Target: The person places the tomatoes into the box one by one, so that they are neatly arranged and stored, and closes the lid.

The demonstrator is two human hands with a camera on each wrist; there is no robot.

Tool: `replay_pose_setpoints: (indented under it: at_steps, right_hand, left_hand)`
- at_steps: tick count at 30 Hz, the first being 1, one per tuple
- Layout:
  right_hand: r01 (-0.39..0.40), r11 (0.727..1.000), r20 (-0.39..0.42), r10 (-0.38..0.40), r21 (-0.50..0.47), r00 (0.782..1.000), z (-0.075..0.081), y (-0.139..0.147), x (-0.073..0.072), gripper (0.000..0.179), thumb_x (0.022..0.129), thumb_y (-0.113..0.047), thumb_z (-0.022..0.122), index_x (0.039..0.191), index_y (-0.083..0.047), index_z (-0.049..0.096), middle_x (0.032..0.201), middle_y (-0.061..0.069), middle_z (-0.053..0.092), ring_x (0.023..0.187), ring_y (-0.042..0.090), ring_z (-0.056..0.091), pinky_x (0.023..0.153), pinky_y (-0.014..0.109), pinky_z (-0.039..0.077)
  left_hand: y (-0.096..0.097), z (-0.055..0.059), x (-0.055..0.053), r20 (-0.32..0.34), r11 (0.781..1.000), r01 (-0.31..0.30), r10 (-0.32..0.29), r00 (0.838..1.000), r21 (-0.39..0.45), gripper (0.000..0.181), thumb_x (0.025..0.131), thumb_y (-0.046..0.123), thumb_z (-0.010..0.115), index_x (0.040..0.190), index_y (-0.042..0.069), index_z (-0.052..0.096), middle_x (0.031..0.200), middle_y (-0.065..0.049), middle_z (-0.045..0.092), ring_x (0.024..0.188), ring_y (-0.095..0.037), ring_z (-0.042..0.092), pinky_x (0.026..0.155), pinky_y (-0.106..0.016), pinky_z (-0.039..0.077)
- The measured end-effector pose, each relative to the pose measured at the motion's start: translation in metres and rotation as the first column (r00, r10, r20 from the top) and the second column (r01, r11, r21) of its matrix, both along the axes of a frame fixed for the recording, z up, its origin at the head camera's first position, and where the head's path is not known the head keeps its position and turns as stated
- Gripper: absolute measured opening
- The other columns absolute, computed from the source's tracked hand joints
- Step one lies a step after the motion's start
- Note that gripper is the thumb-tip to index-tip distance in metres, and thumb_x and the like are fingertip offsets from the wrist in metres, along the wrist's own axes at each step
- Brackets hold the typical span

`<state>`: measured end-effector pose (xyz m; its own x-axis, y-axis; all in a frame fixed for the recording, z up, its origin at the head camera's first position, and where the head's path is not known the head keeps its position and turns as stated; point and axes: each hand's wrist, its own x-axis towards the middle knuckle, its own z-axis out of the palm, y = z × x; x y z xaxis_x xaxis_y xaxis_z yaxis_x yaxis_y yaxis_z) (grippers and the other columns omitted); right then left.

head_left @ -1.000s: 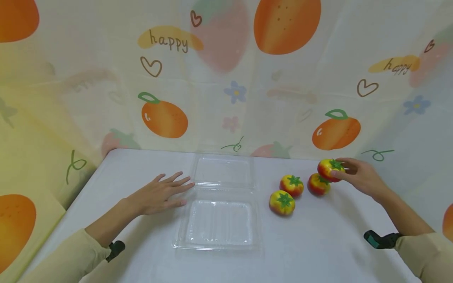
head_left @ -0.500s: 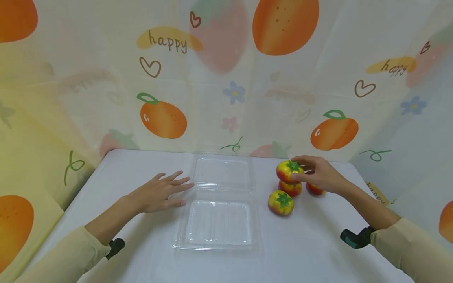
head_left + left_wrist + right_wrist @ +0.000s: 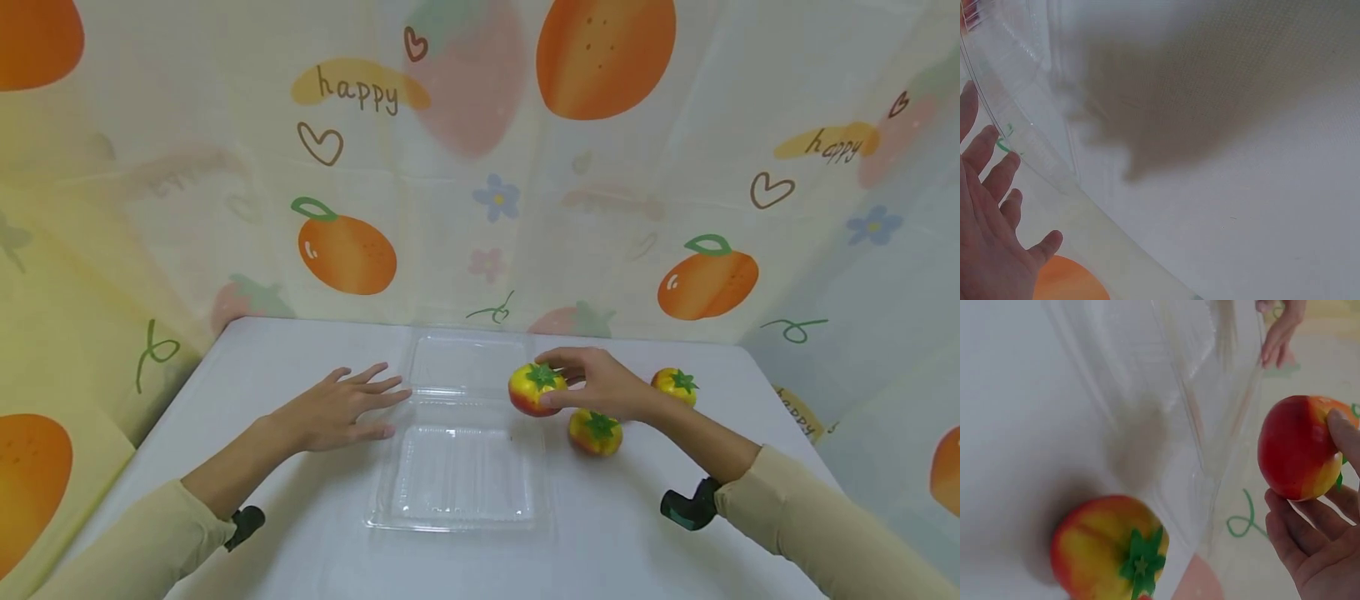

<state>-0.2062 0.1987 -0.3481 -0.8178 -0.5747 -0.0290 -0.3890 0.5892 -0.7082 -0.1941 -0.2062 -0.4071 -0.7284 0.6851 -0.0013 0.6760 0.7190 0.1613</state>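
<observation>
A pale cloth printed with fruit and the word "happy" (image 3: 465,250) stands behind the clear, hinged plastic container (image 3: 465,517) and is cut off by the head view's top and sides. The white surface (image 3: 300,533) beneath the container leaves the frame at the bottom. The container lies unfolded, its thin transparent walls hard to make out except by their glints; in the right wrist view it is blurred and cropped at the top.

The left hand (image 3: 337,412) is beside the container's left edge, fingers spread and straight; whether a fingertip touches the plastic cannot be told. Its own wrist view crops the hand at the left but shows its broad shadow on the surface.

The right hand (image 3: 600,383), at the container's right, pinches a glossy, round, red-and-yellow fruit with a green star-shaped leaf (image 3: 537,389) between thumb and fingers, overlapping the container's right edge near the hinge. The right wrist view reveals this fruit's red underside, mostly hidden from the head view.

Further right of the container, a similar near fruit (image 3: 596,432) sits below the right hand, partly covered by it, and a similar far fruit (image 3: 675,385) sits beyond the wrist, its lower part hidden by the forearm.
</observation>
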Motion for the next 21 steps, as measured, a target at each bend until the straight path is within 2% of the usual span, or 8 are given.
replay_pose_setpoints:
  at_steps: [6,16,21]
  right_hand:
    - [-0.039,0.999,0.04,0.039,-0.011,0.998,-0.007,-0.025,-0.001,0.06,0.086,-0.038,0.077,0.136,-0.009,0.059,0.131,0.006,0.064,0.116,0.026,0.063,0.097,0.049,0.052]
    - [-0.13,0.991,0.077,0.132,-0.02,0.988,-0.023,-0.067,0.0,0.053,0.088,-0.032,0.076,0.134,-0.009,0.06,0.13,0.005,0.065,0.112,0.02,0.064,0.094,0.036,0.054]
    - [-0.162,0.987,0.114,0.16,0.008,0.981,-0.031,-0.09,0.003,0.051,0.087,-0.03,0.077,0.133,-0.012,0.062,0.13,0.002,0.065,0.111,0.016,0.064,0.092,0.027,0.053]
  left_hand:
    - [0.0,-0.001,0.0,-0.005,1.0,0.006,-0.006,1.0,0.011,0.06,0.098,0.053,0.052,0.148,0.02,0.049,0.152,-0.008,0.047,0.147,-0.038,0.028,0.109,-0.068,0.028]
    - [0.001,-0.002,-0.001,0.004,1.0,-0.002,0.002,1.0,0.011,0.058,0.097,0.049,0.056,0.147,0.021,0.051,0.151,-0.007,0.048,0.146,-0.038,0.029,0.107,-0.069,0.029]
    - [0.002,-0.003,-0.002,0.009,1.0,-0.002,0.002,1.0,0.013,0.058,0.097,0.049,0.057,0.147,0.02,0.051,0.151,-0.008,0.048,0.146,-0.038,0.029,0.107,-0.069,0.029]
